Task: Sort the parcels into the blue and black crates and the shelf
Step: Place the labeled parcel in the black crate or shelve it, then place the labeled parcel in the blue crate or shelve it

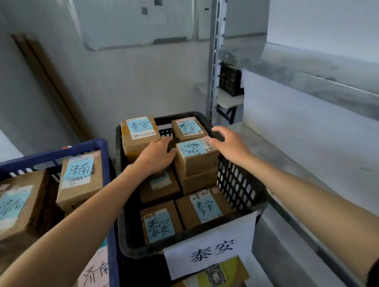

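My left hand [156,159] lies against the left side of the top parcel [195,158], which sits on a 2-high stack in the black crate [240,184]. I cannot tell whether its fingers [170,154] grip. My right hand [232,144] hovers by the parcel's right corner, fingers spread wide. The blue crate [108,190] stands just left.

The blue plastic lattice crate [54,153] stands just left of the black plastic lattice crate [236,184]; the grey metal shelf [298,160] lies to the right. In the black crate, brown cardboard parcels [159,225] sit two in front, a stack [198,162] behind on the right, and two at the back. Other cardboard boxes [79,180] lie in the blue crate. A white paper sign [210,248] hangs on the black crate's front wall.
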